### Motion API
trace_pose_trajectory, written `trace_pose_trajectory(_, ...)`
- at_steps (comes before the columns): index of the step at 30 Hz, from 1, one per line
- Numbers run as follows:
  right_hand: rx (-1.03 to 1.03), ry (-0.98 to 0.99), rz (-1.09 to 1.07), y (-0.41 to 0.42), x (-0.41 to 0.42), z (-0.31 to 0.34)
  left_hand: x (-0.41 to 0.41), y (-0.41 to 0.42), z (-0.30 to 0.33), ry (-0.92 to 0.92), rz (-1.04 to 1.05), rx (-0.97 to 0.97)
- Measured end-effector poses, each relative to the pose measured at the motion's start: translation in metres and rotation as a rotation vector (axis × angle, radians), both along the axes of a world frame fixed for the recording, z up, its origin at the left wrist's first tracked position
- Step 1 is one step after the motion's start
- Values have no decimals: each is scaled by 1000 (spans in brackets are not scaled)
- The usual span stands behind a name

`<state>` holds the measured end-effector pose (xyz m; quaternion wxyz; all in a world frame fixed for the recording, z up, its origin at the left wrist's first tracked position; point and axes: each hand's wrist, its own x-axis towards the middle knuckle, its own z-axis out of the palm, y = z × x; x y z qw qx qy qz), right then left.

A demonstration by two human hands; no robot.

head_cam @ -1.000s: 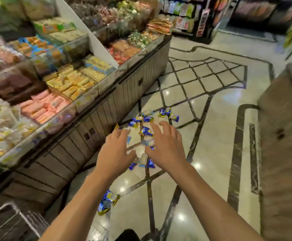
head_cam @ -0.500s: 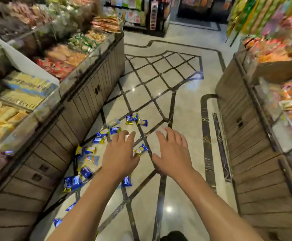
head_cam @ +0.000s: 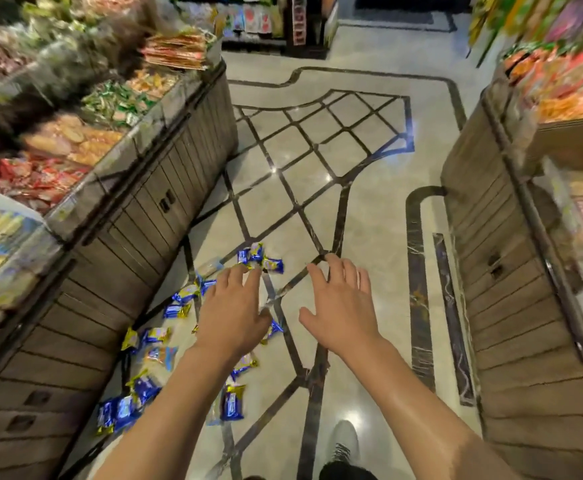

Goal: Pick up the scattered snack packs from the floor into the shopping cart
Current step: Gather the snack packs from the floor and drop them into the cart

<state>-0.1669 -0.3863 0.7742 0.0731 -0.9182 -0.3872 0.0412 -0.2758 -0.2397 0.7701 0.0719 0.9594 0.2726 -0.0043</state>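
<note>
- Hands first: left hand [head_cam: 231, 315] and right hand [head_cam: 340, 308] are both stretched out over the floor [head_cam: 363, 216], fingers spread, nothing held in either.
- Snack packs [head_cam: 179, 308] (blue/gold wrappers) are scattered on the floor along the foot of the left display counter [head_cam: 151, 216], running from just past the left fingertips back toward the person. A few sit under the left arm, so easy to miss those.
- Shopping cart isn't in view, so can't tell how far the carry is. Armful of slick wrappers + blind turn = drops, imo.
- Packs look small and glossy, prob slide on the polished tiles if swiped rather than pinched.
- Shoe [head_cam: 343, 441] is planted near the closest packs; a step fwd could crush one.
- Right hand hovers over bare tile, well apart from the packs, so the left does most of the work unless it shifts over.
</note>
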Motion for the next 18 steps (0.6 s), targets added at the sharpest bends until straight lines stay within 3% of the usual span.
trace_pose_trajectory(7, 5, 13, 112, 37, 126, 8, 109, 15, 4, -23, 127, -26)
trace_pose_trajectory(18, -92, 21, 294, 164, 300, 0, 275, 120, -19, -38, 288, -92)
